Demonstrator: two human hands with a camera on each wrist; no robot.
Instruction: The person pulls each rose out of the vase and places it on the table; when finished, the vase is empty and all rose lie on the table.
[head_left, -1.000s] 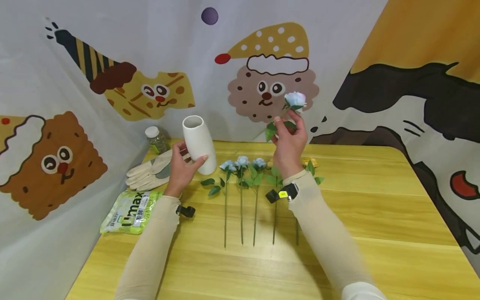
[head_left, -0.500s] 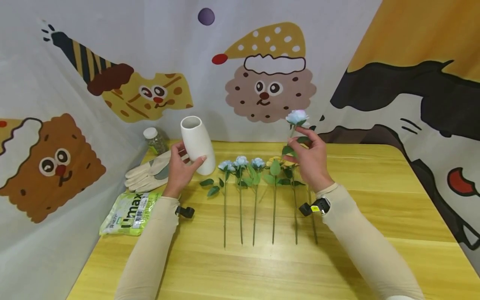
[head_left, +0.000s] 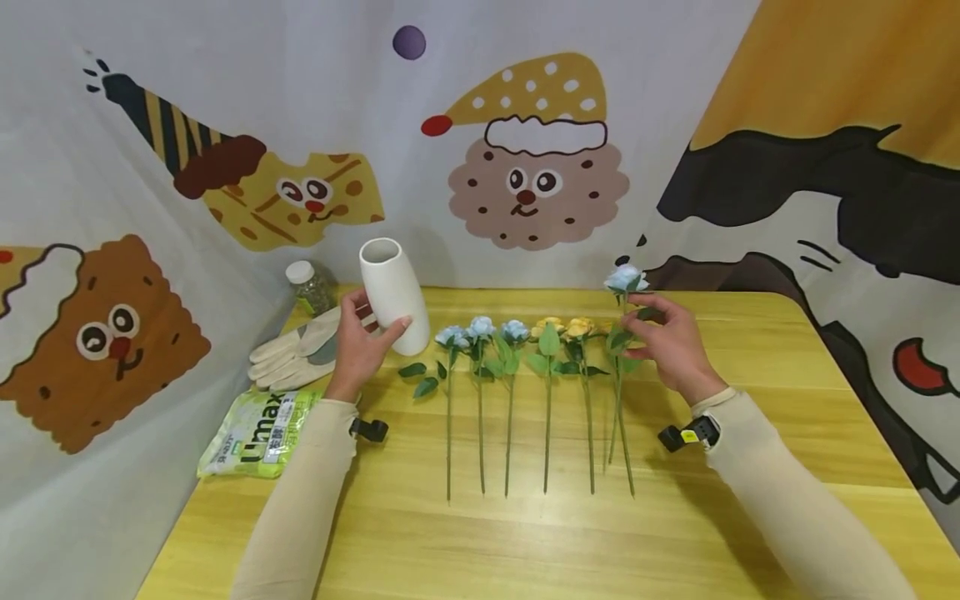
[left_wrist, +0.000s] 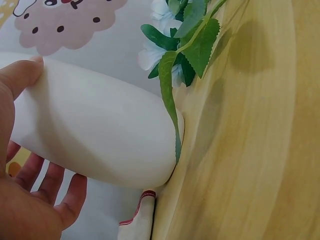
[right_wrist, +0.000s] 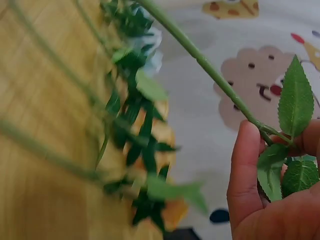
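My left hand (head_left: 362, 348) grips a white vase (head_left: 395, 292), thumb on the near side and fingers round the far side; in the left wrist view the vase's base (left_wrist: 167, 175) meets the table. Between thumb and fingers, my right hand (head_left: 675, 348) pinches the leafy upper stem of a pale blue rose (head_left: 627, 278). Its green stem (right_wrist: 200, 57) slants across the right wrist view. Below it lies a row of artificial roses: blue roses (head_left: 482, 326) on the left, yellow roses (head_left: 580, 328) on the right. The rightmost bloom is mostly hidden behind the held rose's leaves.
A pair of work gloves (head_left: 288, 354) lies left of the vase, with a lidded jar (head_left: 310, 287) behind. A green printed bag (head_left: 251, 433) sits at the table's left edge. A cartoon-printed cloth (head_left: 420, 192) hangs close behind the wooden table (head_left: 510, 550).
My right hand has moved right and down with the blue rose, from above the row to its right end, uncovering the yellow roses. The left hand keeps its hold on the vase.
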